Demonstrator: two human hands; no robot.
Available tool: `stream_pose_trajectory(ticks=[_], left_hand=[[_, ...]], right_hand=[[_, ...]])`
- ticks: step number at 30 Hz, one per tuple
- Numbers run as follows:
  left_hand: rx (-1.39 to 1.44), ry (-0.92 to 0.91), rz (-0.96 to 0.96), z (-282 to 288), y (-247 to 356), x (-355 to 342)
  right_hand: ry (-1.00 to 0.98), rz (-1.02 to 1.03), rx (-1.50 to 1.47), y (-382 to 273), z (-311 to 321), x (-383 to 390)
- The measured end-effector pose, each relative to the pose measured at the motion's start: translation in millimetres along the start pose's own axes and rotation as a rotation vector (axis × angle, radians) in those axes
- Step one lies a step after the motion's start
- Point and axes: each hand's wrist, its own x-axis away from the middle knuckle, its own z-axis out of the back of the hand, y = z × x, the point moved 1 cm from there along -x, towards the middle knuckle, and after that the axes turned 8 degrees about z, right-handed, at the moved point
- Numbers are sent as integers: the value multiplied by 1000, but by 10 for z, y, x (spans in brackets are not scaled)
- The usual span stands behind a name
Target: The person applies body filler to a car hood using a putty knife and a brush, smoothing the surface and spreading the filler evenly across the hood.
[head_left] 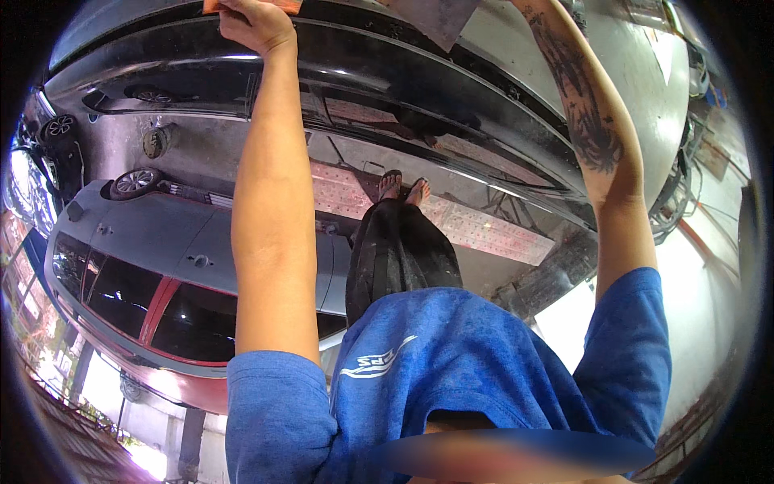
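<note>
My left hand (256, 26) reaches out to the top edge of the view, over the black car (363, 60). Its fingers are curled on a flat orange piece (284, 6), mostly cut off by the edge, so its kind cannot be made out. My right forearm (592, 121), with dark tattoos, stretches up across the car's other end, and the hand lies beyond the view. Between the two arms, the pointed corner of a dark grey sheet (439, 20) shows over the car's upper side.
My feet (403, 187) stand on a pinkish perforated plank (484, 226) alongside the black car. Behind on the left is a grey car (153, 250) with red window pillars. A round object (157, 141) sits on the floor near its wheel (135, 182).
</note>
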Motion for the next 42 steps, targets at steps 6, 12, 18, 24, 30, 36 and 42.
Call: stream_pose_trajectory(ticks=[6,12,18,24,30,36,42], left_hand=[[-182,5,-28,52,42,2],[-143,76,-21,-38,227,111],[-306,130,-28,-44,220,97],[-302,150,103,-65,158,15],[-365,193,156,-103,209,34],[-364,175,83,-92,139,-15],[-335,132,188,-34,-208,-170]], right_hand=[[-45,-133,9,2,41,250],[561,-183,-327,40,10,1122],[1184,-296,-784,296,-269,2461],[1498,-424,-786,345,-449,3695],[1604,-394,-720,442,-553,4482],[1703,-424,-813,411,-830,4890],[1763,-410,-954,329,-1119,5132]])
